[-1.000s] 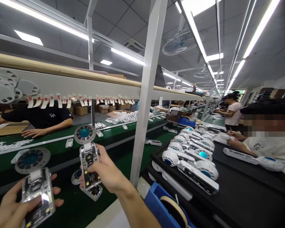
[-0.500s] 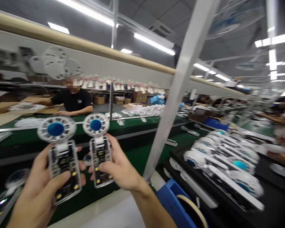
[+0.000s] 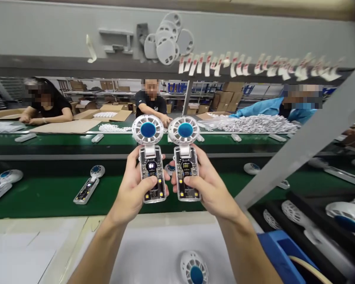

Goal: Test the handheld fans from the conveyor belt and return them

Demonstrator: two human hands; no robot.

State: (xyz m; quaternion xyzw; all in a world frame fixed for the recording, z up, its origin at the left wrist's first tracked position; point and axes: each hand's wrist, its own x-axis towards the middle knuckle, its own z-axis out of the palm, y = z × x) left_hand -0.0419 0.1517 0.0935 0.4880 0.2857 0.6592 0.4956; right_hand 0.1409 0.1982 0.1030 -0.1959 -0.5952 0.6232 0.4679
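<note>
Fans clamped upright in both grips; conveyor behind, post right.

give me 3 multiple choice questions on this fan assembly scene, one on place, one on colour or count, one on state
1. Where does the spare fan head lie?
A. on the white surface below the hands
B. on the green belt
C. on a cardboard box

2. What colour are the hubs of the two held fans?
A. red
B. blue
C. yellow

3. How do the hands hold the fans?
A. flat on the belt
B. upright, side by side
C. stacked

Answers:
1 A, it lies on white, nearer than the belt.
2 B, both centres are blue.
3 B, left hand grips the left fan, right hand the right fan.
</note>
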